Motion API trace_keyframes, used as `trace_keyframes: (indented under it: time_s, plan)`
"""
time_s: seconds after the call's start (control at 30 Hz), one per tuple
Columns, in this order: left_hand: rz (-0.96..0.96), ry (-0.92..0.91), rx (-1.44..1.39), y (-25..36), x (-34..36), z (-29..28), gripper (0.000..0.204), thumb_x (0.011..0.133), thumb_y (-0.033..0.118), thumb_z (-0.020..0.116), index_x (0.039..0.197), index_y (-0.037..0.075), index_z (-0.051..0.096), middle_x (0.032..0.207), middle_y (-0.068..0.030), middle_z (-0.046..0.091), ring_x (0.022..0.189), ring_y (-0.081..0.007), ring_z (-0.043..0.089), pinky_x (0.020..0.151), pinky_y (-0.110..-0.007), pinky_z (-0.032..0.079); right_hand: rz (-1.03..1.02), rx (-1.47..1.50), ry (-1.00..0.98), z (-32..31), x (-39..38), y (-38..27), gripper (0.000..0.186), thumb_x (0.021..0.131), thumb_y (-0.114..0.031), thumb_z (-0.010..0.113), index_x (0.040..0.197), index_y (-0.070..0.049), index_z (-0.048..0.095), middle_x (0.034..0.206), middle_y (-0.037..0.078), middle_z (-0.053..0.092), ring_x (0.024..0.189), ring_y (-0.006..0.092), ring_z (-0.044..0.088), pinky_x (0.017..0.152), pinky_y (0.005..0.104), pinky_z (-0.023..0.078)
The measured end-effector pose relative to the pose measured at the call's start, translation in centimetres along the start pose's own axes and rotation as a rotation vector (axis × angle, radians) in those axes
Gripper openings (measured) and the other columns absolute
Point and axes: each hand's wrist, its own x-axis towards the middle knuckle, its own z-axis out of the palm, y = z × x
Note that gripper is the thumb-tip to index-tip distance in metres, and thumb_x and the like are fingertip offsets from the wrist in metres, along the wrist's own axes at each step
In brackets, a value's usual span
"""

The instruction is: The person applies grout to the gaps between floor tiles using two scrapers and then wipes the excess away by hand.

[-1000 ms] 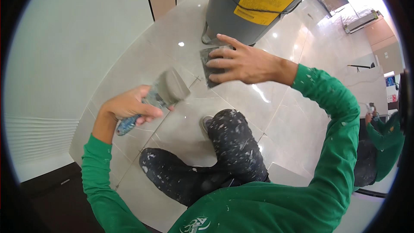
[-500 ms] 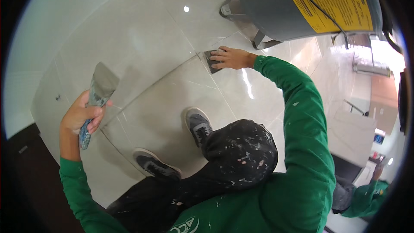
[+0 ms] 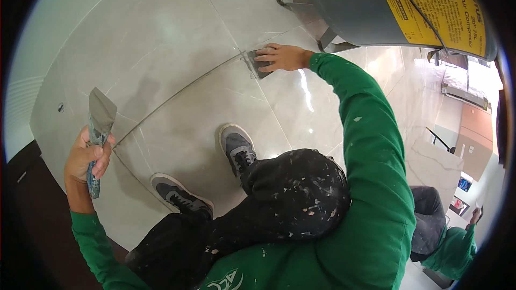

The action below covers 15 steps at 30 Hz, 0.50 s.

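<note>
My left hand (image 3: 87,157) is closed round the handle of a putty knife (image 3: 102,114), its wide grey blade pointing up and away from me, off the floor. The handle is smeared with blue-grey residue. Out in front, my right hand (image 3: 287,57) presses a dark, flat, squarish pad (image 3: 250,62) against the glossy tile floor (image 3: 204,102). Its fingers lie over the pad and hide part of it, so its exact kind is unclear. The pad rests beside the spot where dark tile joints (image 3: 185,90) meet.
A grey air compressor tank (image 3: 349,8) with a yellow label and metal feet stands at the far right, close to my right hand. My shoes (image 3: 236,142) are on the tiles. Another person in a green sleeve (image 3: 450,252) is at the lower right. Dark cabinetry (image 3: 37,204) is at left.
The whole view has shifted slightly. My left hand has moved a little left and nearer, with the putty knife's blade more upright. The pad stays by the joints under my right hand.
</note>
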Motion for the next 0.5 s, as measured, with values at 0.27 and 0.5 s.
trace_keyframes:
  time_s: [0.27,0.5]
  plan:
    - [0.028,0.005,-0.024,0.7,0.4,-0.1,0.044,0.085,0.025,0.078,0.108,-0.005,0.056,0.054,-0.0060,0.050,0.034,-0.0101,0.041,0.030,-0.024,0.036,-0.049,0.005,0.084,-0.8,-0.2,-1.9,0.046,0.089,-0.007,0.059,0.132,-0.019,0.052,0.150,0.009,0.043,0.142,0.0292,0.037,0.115,0.0467,0.032]
    - [-0.008,-0.041,0.016,1.5,0.9,1.1,0.044,0.083,0.022,0.079,0.108,-0.005,0.055,0.054,-0.0071,0.050,0.034,-0.0113,0.042,0.030,-0.025,0.036,0.036,0.009,0.001,1.3,-4.4,-2.8,0.055,0.084,-0.008,0.064,0.136,-0.021,0.051,0.150,0.010,0.042,0.143,0.0302,0.036,0.112,0.0473,0.034]
